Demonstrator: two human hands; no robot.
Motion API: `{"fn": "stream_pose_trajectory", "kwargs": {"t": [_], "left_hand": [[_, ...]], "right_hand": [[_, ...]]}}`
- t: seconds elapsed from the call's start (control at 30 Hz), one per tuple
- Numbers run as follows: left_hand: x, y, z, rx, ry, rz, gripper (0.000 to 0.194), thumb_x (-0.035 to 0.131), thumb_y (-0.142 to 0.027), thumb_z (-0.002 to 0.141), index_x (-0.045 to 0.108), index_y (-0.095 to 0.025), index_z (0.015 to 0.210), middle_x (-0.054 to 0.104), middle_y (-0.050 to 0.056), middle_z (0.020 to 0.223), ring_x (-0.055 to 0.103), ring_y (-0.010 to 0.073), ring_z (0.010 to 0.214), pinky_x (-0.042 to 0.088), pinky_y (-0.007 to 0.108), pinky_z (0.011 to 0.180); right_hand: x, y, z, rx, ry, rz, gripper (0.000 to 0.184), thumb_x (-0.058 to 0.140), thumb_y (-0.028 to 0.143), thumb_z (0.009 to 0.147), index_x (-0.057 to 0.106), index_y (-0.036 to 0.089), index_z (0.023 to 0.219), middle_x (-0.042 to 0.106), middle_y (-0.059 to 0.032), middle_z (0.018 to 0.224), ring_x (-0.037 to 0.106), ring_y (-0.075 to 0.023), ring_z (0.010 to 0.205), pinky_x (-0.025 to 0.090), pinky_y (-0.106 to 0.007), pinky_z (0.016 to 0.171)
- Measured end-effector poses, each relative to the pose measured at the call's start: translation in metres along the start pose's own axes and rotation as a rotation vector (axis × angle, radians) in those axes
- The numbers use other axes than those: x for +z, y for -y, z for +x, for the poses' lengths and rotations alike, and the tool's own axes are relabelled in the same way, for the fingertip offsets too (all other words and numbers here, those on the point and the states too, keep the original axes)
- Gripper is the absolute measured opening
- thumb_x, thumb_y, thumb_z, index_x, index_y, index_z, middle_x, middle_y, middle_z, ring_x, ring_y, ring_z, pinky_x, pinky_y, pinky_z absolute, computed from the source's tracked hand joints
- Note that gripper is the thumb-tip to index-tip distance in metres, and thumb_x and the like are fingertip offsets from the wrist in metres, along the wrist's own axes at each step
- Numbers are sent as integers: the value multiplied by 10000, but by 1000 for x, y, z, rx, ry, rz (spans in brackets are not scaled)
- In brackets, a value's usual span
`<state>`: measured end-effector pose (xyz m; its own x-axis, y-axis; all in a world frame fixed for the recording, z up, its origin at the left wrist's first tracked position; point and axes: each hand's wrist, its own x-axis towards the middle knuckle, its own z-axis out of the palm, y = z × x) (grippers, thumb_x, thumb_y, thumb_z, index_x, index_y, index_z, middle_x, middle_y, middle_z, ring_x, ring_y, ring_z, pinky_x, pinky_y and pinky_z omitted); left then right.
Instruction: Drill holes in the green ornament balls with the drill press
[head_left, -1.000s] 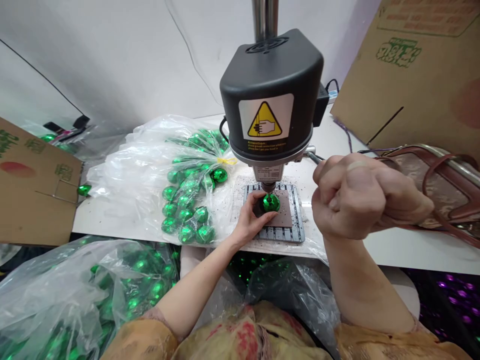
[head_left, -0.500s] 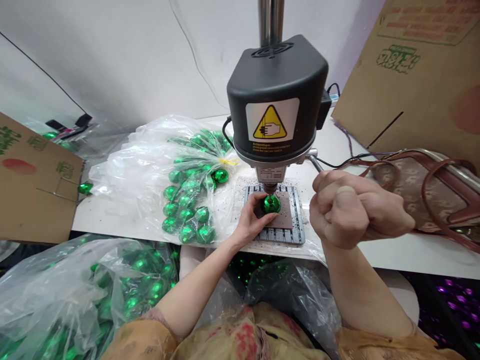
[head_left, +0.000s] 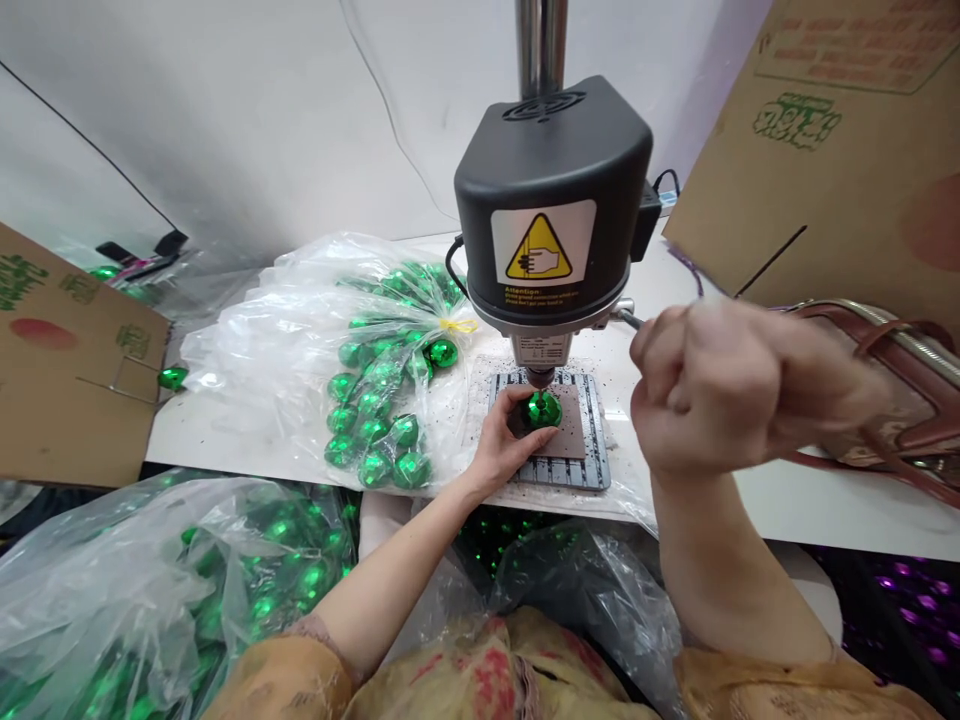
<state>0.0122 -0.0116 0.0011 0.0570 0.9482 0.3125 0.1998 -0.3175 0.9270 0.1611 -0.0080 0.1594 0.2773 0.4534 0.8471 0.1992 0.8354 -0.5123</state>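
Note:
A shiny green faceted ball (head_left: 545, 410) rests on a brown pad (head_left: 571, 435) over the slotted metal base (head_left: 596, 460) of a drill press (head_left: 555, 200). My left hand (head_left: 504, 435) curls its thumb and fingers around the ball's left side and grips it. Directly above the ball is the drill chuck (head_left: 540, 377), very close to its top. My right hand (head_left: 712, 390), slightly blurred, is closed in a fist around the drill press lever (head_left: 628, 318); the lever's far end is hidden inside the fist.
Clear plastic bags (head_left: 247, 340) with several green balls (head_left: 373, 430) lie left of the press. Cardboard boxes (head_left: 67, 370) stand on both sides. A brown handbag (head_left: 900, 400) sits at right behind my right hand. Dark shavings dot the table around the base.
My right hand with the lever moved down and slightly left, then back up and to the right. My left hand stays on the green ball. The view shifted slightly.

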Motion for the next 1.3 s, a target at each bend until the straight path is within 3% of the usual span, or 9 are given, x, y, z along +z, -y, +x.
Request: {"fn": "stream_pose_trajectory", "kwargs": {"t": [0.17,0.37,0.47,0.57,0.73,0.83,1.0,1.2,1.3], "left_hand": [[-8,-19,-30,116,-151,331,420,781,-349,748,539,-198,1057,616,56,1009,616,203,940,503,346,829],[-40,-31,-110,533,314,857,361,735,-436,771,580,-194,990,625,54,818,597,233,760,490,368,660],[-54,-33,-118,631,379,932,466,674,-594,812,619,-206,1064,667,85,929,634,263,872,522,387,726],[-68,-35,-76,673,177,915,239,571,-390,948,581,-211,1106,659,61,955,627,222,915,523,367,809],[-96,-15,50,63,56,1257,321,416,15,878,607,-152,1074,614,125,1034,555,250,1009,467,392,883],[-109,4,96,-30,78,1282,341,461,65,792,634,-119,1021,603,162,1052,545,291,1033,451,430,889],[-117,6,96,3,83,1123,322,643,-94,770,655,-184,1079,582,111,1097,571,262,1006,466,388,896],[-82,-14,48,-169,179,84,458,669,-399,850,581,-193,1250,648,48,1005,606,144,809,494,289,764],[-58,-13,31,-207,247,-134,514,720,-457,814,583,-168,1216,665,55,1007,620,142,838,493,285,782]], "right_hand": [[17,12,33,13,-227,173,446,568,159,864,274,178,530,288,49,444,350,-42,418,242,-246,450],[20,12,32,83,-241,164,448,564,168,867,281,188,521,310,42,457,360,-50,437,256,-267,471],[19,12,30,106,-257,164,427,573,190,863,326,192,515,341,37,465,356,-56,438,259,-283,473],[19,9,29,92,-274,186,403,591,200,849,371,198,511,366,37,457,358,-70,425,267,-296,463],[17,2,30,43,-268,228,414,604,218,845,373,202,502,369,47,432,362,-69,390,240,-291,421],[15,-1,30,11,-240,259,436,609,208,841,355,194,486,354,57,420,357,-52,373,221,-278,401],[15,2,27,10,-212,240,428,556,182,875,350,158,501,343,67,449,365,-10,412,228,-222,429],[18,4,26,3,-208,287,468,530,173,883,234,160,520,274,71,460,337,14,403,226,-185,415],[18,4,27,5,-222,305,447,545,173,870,257,165,528,281,79,438,332,7,381,215,-183,398]]}}
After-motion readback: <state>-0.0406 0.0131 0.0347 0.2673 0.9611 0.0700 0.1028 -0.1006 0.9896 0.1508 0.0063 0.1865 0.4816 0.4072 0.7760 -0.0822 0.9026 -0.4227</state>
